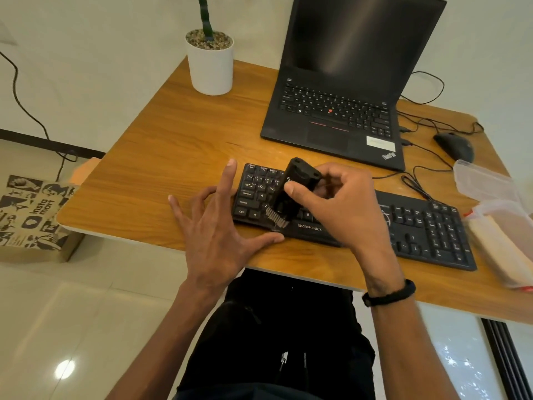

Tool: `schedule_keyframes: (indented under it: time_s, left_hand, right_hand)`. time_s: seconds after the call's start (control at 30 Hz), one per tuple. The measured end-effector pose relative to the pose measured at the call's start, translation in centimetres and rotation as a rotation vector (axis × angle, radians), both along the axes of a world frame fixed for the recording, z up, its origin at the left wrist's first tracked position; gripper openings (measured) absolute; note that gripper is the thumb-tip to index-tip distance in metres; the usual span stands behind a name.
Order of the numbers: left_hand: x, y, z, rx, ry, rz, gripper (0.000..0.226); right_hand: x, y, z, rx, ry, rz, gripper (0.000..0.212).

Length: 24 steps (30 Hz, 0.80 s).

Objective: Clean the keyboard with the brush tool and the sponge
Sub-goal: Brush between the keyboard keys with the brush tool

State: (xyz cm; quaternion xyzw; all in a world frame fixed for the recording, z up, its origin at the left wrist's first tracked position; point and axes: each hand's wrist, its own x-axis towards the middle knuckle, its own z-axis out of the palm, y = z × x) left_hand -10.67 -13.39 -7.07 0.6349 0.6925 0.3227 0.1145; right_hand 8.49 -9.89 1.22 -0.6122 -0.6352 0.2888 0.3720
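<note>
A black Zebronics keyboard (427, 229) lies near the front edge of the wooden desk (173, 134). My right hand (337, 206) grips a black brush tool (294, 189), held tilted, with its grey bristles touching the keys at the keyboard's lower left. My left hand (216, 226) rests flat with fingers spread at the keyboard's left end, the thumb against its front edge. No sponge can be made out.
An open black laptop (340, 111) stands behind the keyboard, with a black mouse (455, 145) and cables to its right. A white plant pot (210, 64) sits at the back left. Clear plastic containers (490, 186) lie at the right edge. A printed bag (31, 217) stands on the floor.
</note>
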Motion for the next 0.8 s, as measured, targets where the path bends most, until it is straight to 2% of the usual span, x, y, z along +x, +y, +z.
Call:
schedule_keyframes:
  time_s: [0.13,0.2,0.33,0.47,0.63,0.8]
  left_hand:
    - [0.0,0.0,-0.1,-0.007,-0.013,-0.009,0.145]
    - [0.1,0.0,0.0,-0.009,-0.015,-0.008,0.146]
    - [0.0,0.0,0.1,-0.005,-0.027,-0.006,0.146]
    - [0.2,0.0,0.0,0.003,-0.019,-0.002,0.146]
    - [0.2,-0.2,0.0,0.035,-0.036,-0.020,0.137]
    - [0.2,-0.1,0.1,0.012,-0.007,-0.012,0.146]
  right_hand:
    - [1.6,-1.6,-0.7,0.110,-0.157,-0.203,0.031]
    - [2.4,-2.2,-0.6,0.131,-0.156,-0.251,0.032]
    - [3.3,-2.8,-0.2,0.023,-0.079,-0.162,0.026]
    - [3.1,-3.1,-0.1,0.075,-0.133,-0.280,0.029]
    - [-1.8,-4.3,-1.0,0.073,-0.049,-0.068,0.032]
    - [-1.8,-3.6,-1.5,0.211,-0.186,-0.135,0.039]
